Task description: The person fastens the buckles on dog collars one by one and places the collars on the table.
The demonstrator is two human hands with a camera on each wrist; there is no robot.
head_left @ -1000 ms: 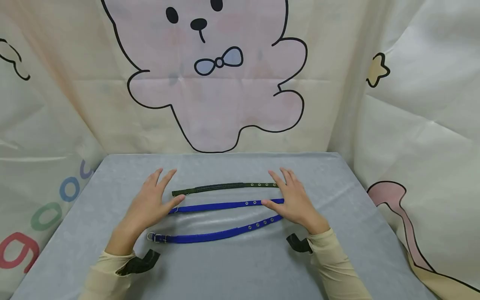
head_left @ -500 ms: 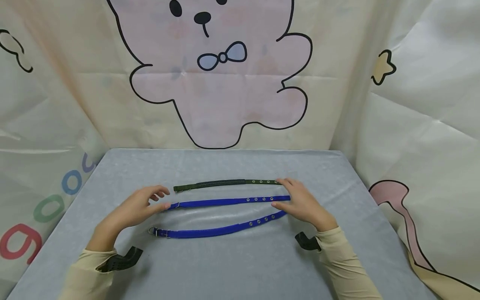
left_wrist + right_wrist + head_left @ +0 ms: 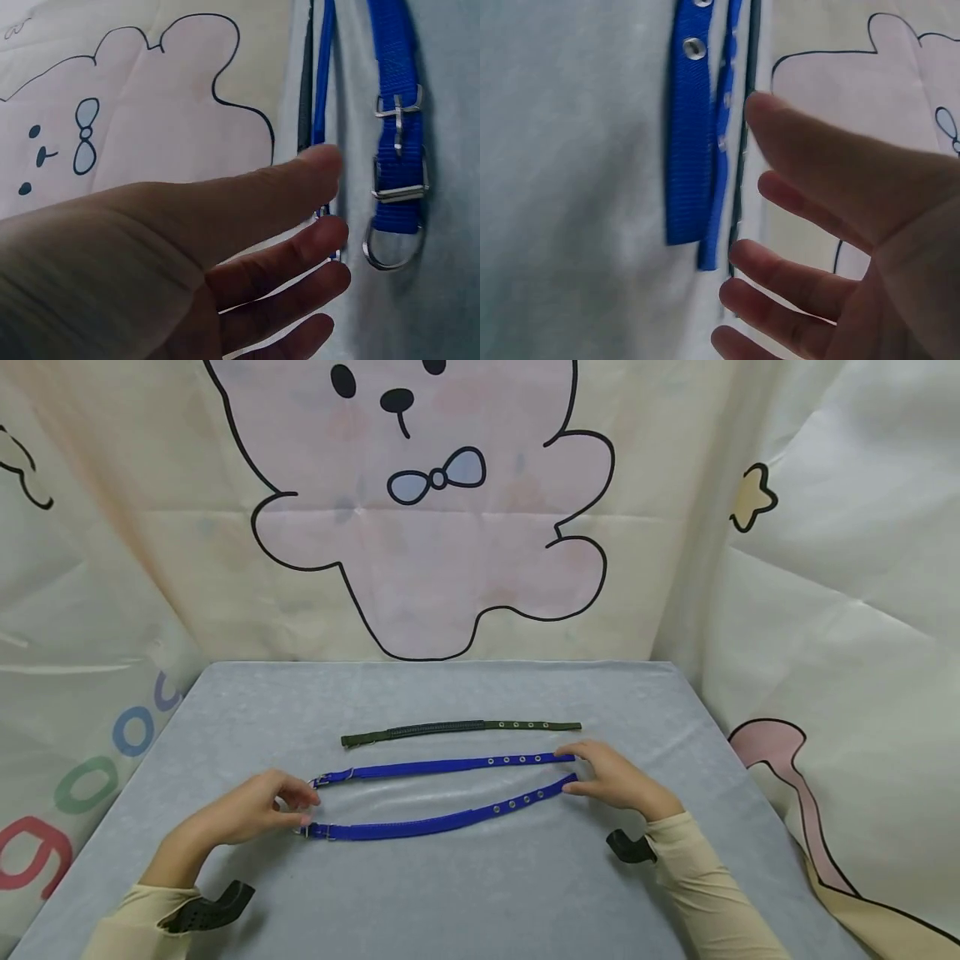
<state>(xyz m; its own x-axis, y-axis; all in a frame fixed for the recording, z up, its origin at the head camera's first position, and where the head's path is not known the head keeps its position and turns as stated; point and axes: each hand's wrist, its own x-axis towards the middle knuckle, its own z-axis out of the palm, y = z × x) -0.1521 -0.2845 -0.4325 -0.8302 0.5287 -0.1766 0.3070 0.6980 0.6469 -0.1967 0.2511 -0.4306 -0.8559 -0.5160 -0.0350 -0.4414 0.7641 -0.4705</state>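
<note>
While a gray table (image 3: 465,906) sits below, the left hand (image 3: 243,812) and right hand (image 3: 622,783) have fingers apart by opposite ends of the front blue strap (image 3: 397,832) and back blue strap (image 3: 420,768). A thin green strap (image 3: 441,727) lies farther back.

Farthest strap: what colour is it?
The farthest strap is dark green, clearest in the head view.

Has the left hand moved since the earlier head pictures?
Yes. In the head view, the left hand has moved leftward and down the picture, away from the green strap.
</note>
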